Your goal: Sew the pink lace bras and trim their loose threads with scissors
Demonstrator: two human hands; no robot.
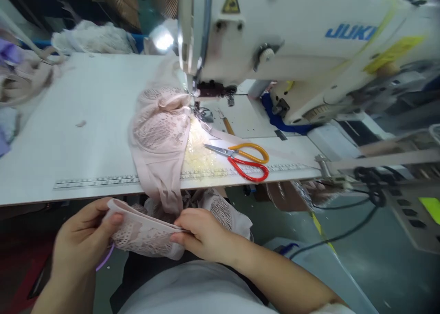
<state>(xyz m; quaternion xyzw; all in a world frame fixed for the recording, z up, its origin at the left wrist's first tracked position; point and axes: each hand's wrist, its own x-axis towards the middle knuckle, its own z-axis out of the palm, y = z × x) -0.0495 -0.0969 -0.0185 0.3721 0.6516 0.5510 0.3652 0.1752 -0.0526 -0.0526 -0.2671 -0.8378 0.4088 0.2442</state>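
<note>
Below the table's front edge, my left hand (84, 236) pinches one end of a pale pink lace bra piece (147, 236). My right hand (202, 234) grips the same piece farther right, so its top edge runs stretched between the two. Another pink lace bra (161, 130) lies on the table under the sewing machine's needle area, its lower part hanging over the edge close to my right hand. More lace fabric (223, 208) hangs beneath the edge, partly hidden by the hand.
A white sewing machine (292, 34) stands at the back right. Scissors (240, 158) with one orange and one red handle lie by a ruler strip (99, 182) on the white table (68, 144). Fabric heaps (94, 38) sit at the back left. Dark cables (369, 190) hang at right.
</note>
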